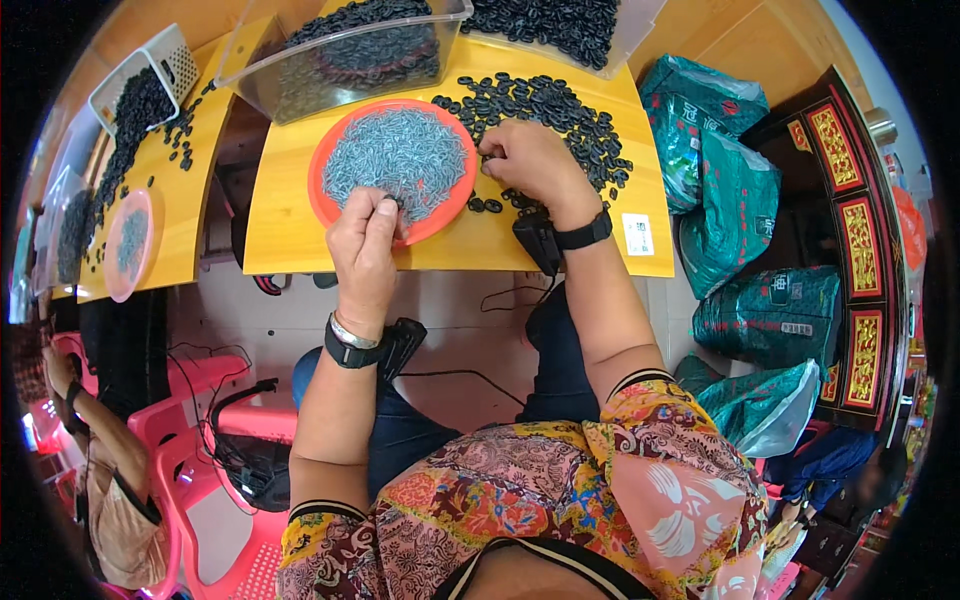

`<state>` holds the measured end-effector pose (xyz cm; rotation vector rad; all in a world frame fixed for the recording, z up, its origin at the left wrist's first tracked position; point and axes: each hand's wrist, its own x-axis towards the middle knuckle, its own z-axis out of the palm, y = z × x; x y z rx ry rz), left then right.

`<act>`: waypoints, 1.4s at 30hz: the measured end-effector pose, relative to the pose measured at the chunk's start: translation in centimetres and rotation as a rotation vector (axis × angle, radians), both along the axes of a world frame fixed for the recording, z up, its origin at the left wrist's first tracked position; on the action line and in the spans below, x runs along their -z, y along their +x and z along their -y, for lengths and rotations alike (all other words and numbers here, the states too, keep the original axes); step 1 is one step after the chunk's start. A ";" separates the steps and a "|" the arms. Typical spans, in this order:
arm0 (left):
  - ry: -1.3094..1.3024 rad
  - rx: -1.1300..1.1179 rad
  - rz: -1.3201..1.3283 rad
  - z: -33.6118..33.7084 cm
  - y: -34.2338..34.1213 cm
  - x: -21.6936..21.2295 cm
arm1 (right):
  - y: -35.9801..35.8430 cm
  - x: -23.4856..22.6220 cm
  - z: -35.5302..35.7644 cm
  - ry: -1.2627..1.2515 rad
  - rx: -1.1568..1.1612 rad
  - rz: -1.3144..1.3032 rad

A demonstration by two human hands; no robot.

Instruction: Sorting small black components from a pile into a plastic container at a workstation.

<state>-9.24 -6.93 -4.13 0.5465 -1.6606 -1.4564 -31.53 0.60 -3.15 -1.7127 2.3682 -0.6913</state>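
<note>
My left hand (361,245) is closed in a pinch over the near rim of a round red plate (319,185). A small black piece (388,207) shows at its thumb tip. Heaped in the plate are many thin, silvery screw-like pieces (395,150). My right hand (540,165) is just right of the plate, at the near left side of a spread of small black oval pieces (585,125). Its fingers are curled together, and what they hold, if anything, is hidden. Both wrists wear black straps with a dark device.
A clear bin (340,70) and another clear bin (610,45), both full of black pieces, stand at the back of the yellow table (290,215). Green sacks (735,200) lie to the right. Another person's arm (110,440) shows at far left by pink chairs (190,480).
</note>
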 end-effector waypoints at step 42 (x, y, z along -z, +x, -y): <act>0.007 0.019 0.001 -0.2 0.2 -0.3 | 3.5 -2.4 0.6 -0.400 -0.112 0.574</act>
